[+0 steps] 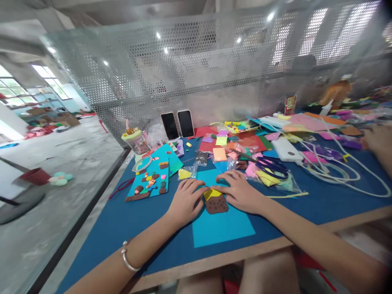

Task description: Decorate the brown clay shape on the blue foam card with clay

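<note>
Your left hand point(184, 201) and right hand point(239, 192) lie open, palms down, flanking and touching a brown-and-yellow foam piece point(214, 201) on a cyan sheet point(223, 228) near the worktop's point(122, 224) front edge, scissors point(272, 167) just beyond.
</note>
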A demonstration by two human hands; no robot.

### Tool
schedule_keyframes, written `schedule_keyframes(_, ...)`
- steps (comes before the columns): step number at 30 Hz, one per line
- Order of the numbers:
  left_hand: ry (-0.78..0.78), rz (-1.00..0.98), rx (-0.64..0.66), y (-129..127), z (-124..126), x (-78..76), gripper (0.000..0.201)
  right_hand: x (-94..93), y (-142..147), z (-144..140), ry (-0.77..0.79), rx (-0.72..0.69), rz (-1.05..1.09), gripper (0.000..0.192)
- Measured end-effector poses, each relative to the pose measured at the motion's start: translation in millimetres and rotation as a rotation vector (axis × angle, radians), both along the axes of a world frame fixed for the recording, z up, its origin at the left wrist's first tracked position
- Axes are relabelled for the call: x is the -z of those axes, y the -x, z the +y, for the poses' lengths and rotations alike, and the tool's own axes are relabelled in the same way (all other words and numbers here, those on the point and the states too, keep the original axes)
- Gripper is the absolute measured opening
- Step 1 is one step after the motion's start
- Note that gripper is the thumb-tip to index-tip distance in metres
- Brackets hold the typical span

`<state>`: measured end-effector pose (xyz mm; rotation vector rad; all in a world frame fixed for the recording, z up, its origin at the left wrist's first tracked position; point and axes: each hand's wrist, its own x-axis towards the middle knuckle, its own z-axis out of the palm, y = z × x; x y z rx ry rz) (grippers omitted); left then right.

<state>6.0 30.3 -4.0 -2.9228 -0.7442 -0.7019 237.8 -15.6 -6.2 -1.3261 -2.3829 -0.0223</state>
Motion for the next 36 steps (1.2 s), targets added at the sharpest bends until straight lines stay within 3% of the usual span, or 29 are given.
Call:
schedule_keyframes(4, -0.028, 0.01, 0.013, 1.0, -2.0, -1.1, 0.037, 3.5, -9.4, -9.9, -0.096, 0.011, 0.043, 0.044)
schedule_keyframes(19, -0.073, 0.147, 0.063, -2.4, -6.0, -1.2, 0.035, 4.1, -2.9, -11.3, -0.2, -0.089, -0.003, 0.03)
schedule_keyframes(25, -0.037, 0.147, 0.086, -5.0, -5.7, -1.7, 0.037, 2.7, -4.4, -10.2, -0.173, -0.097, 0.011, 0.028)
schedule_keyframes(32, -0.002, 0.16, 0.096, -6.4, -5.4, -1.5, 0.033, 2.9, -10.9, -9.5, -0.137, -0.059, -0.01, 0.04)
schedule_keyframes(36, 0.054, 0.107, 0.04, -7.0, -5.0, -1.0, 0.036, 3.9, -4.6, -10.2, -0.129, -0.04, -0.064, 0.035)
